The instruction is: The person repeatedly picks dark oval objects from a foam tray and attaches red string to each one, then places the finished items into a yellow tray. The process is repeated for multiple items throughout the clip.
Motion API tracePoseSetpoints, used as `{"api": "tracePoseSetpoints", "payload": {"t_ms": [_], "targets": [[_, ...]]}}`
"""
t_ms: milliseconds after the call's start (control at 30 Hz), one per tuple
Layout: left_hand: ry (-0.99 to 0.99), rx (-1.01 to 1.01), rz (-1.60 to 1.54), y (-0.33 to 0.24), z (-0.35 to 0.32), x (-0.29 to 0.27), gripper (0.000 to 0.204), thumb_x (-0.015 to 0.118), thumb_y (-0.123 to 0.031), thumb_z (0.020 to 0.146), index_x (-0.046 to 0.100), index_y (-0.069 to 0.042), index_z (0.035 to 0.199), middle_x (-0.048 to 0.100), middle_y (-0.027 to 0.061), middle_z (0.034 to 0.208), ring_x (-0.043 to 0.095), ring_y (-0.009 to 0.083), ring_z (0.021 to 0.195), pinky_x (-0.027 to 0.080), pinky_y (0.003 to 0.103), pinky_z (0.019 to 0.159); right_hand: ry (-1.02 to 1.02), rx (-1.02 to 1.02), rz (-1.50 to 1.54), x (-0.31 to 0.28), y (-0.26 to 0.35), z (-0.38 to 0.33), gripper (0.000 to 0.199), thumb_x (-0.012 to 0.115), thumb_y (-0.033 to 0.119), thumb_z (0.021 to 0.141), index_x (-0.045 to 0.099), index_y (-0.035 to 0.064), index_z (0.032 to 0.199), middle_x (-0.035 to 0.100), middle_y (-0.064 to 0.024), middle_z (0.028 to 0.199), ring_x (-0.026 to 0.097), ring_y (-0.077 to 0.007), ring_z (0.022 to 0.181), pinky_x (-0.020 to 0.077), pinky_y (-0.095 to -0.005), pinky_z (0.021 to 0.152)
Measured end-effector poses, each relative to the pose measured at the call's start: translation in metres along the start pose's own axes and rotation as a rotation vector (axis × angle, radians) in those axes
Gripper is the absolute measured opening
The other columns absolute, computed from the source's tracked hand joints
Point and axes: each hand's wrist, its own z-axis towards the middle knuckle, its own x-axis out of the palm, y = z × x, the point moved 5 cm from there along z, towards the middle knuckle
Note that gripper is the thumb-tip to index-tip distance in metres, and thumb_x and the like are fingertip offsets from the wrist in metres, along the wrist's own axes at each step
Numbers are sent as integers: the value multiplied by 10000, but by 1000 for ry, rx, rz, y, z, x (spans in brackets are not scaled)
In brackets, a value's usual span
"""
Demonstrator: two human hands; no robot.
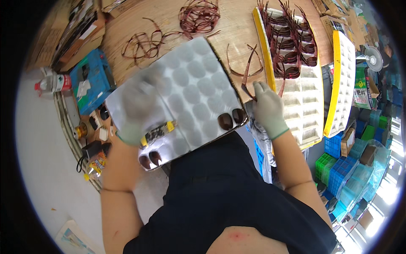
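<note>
My gloved right hand (269,109) pinches a dark reddish-brown glasses frame (246,79) by one end, just right of the white tray sheet. My gloved left hand (139,101) is over the left part of the sheet, smeared by motion, so its fingers cannot be made out. The pale sheet (169,108) has rows of rounded, lens-shaped marks and lies tilted in front of me. One pair of dark brown lenses (225,121) rests at its right near corner, another pair of lenses (155,158) at its left near corner. Beside my left wrist lies a narrow yellow-ended object with a dark pattern (158,133).
Loose glasses frames (144,44) and a heap of frames (198,19) lie at the back of the wooden table (237,21). A yellow-edged slotted tray (302,106) on the right holds rows of frames; another slotted tray (340,84) stands beyond. A blue crate (91,80) stands left.
</note>
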Motion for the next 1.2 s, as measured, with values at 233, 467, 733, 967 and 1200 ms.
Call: {"api": "tracePoseSetpoints", "payload": {"t_ms": [233,467,733,967,1200], "targets": [[-94,-396,697,262,198,-47,577,445,-466,1078,686,-16,1348,681,244,1372,603,398,1333,419,458,1143,-38,-364,-363,98,-32,68,362,547,122,969,644,-21,1287,698,-182,1252,669,-337,1173,468,-459,1113],[217,-526,355,251,177,-25,528,489,-467,1076,694,-31,1292,693,172,1294,663,355,1153,532,450,951,347,-306,-208,119,-52,116,159,612,109,891,712,96,1014,739,-113,989,732,-329,986,557,-441,879],[-151,-283,-339,129,119,-101,438,798,-186,915,639,28,1263,649,45,1026,612,112,854,499,281,699,335,-342,-187,102,-43,127,182,687,116,765,740,100,939,752,-167,956,721,-383,1014,535,-501,920],[-132,-100,-180,58,-96,-132,197,693,-151,997,666,-8,1129,665,14,901,611,101,764,505,285,704,-435,-354,344,-19,53,23,243,763,7,833,695,13,1067,705,-150,968,674,-360,923,538,-452,837],[-364,-211,-305,85,-250,-138,250,675,-45,983,609,43,1207,686,58,979,633,103,857,508,243,778,292,-731,704,33,277,-71,301,774,272,854,702,44,1037,683,-133,956,688,-351,950,547,-477,828]]}}
